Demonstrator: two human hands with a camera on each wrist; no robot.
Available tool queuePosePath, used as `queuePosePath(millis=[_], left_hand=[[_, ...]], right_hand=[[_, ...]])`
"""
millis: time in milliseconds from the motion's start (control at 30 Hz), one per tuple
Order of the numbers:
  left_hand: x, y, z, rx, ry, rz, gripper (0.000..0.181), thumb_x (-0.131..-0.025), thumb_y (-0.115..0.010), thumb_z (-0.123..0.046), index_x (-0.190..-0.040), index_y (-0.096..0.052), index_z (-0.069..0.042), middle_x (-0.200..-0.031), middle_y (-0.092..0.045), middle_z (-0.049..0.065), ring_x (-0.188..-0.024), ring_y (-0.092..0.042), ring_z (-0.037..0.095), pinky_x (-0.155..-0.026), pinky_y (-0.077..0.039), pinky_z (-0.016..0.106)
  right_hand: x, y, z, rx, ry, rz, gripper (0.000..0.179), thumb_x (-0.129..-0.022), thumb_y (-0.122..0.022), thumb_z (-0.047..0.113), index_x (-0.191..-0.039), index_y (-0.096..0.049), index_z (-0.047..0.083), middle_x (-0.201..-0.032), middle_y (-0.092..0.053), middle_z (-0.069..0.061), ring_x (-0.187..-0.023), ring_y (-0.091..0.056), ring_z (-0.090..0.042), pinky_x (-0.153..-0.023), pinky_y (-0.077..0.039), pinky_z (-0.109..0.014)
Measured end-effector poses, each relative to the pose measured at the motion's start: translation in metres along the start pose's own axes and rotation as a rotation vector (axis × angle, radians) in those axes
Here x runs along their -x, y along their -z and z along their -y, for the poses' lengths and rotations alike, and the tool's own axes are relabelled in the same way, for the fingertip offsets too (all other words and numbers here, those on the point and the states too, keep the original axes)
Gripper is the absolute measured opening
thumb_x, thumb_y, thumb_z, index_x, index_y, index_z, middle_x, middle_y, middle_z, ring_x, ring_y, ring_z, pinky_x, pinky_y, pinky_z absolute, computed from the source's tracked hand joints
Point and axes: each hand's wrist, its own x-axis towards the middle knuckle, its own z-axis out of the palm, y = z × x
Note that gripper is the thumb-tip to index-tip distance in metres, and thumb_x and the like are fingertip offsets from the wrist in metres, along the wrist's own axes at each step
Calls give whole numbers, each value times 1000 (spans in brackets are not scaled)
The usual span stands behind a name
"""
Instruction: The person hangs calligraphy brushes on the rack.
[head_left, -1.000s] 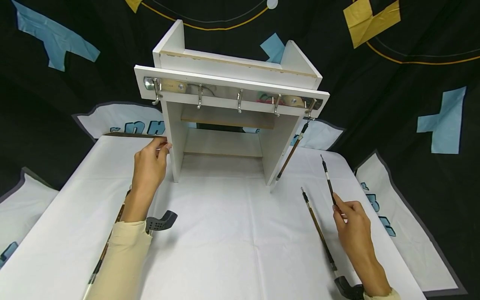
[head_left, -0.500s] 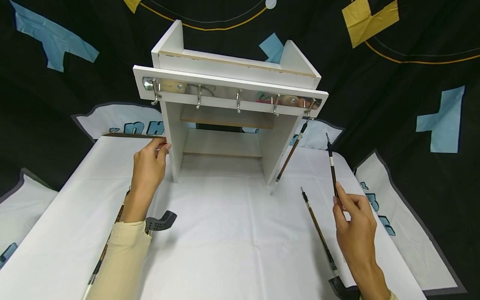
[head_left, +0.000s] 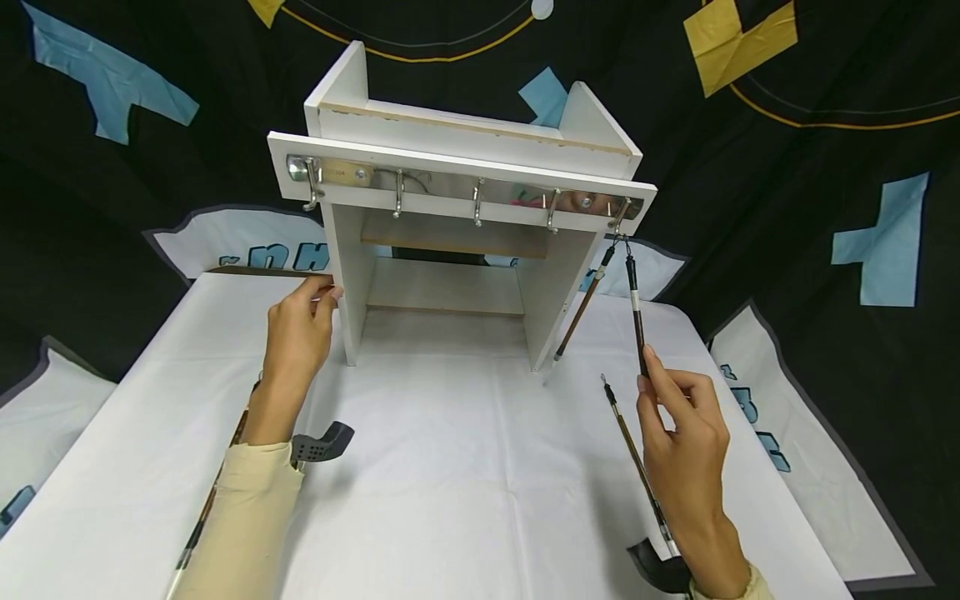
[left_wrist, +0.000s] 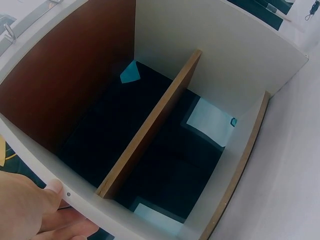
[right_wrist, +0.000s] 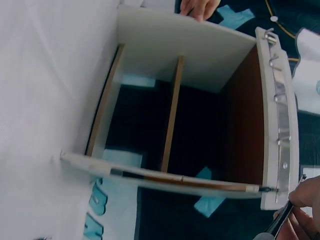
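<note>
In the head view, a white rack (head_left: 442, 275) stands on the table, with a row of metal hooks (head_left: 477, 204) along its front rail. My left hand (head_left: 300, 333) pinches the front edge of its left side panel; the left wrist view has the thumb (left_wrist: 54, 189) on that edge. My right hand (head_left: 686, 442) holds a dark calligraphy brush (head_left: 636, 312) by the handle, loop end up, the loop close by the rightmost hook (head_left: 621, 215). Another calligraphy brush (head_left: 588, 304), with a brown handle, hangs from that hook.
A further brush (head_left: 630, 442) lies on the white tabletop (head_left: 450, 500), left of my right forearm. One more brush (head_left: 213, 492) lies along the left, partly behind my left sleeve (head_left: 247, 517). Black cloth (head_left: 810, 208) surrounds the table.
My right hand has lifted the brush forward and then left, so its loop has come from over the tabletop to the rightmost hook. My left hand has stayed in place.
</note>
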Motion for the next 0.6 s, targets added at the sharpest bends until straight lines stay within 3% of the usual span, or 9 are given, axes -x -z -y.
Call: queuePosePath(millis=[367,600], left_hand=[[0,0,1,-1,9,-1,36,-113,-53,-23,-140,-63,-1,-132,-70,24,-120,-69,47,-98,-56,63],[0,1,1,1,6,4,36,-113,-52,-22,-140,-62,-1,-133,-69,24,-121,-69,47,-98,-57,62]], right_hand=[[-6,-26,20,-57,27,64,54,-90,-72,-17,-138,-70,8,-104,-65,-18,-83,-59,-16,-73,-44,-5],[-5,-37,22,-68,22,111,52,-91,-70,-16,-138,-70,8,-104,-64,-16,-82,-59,-16,-70,-43,-6]])
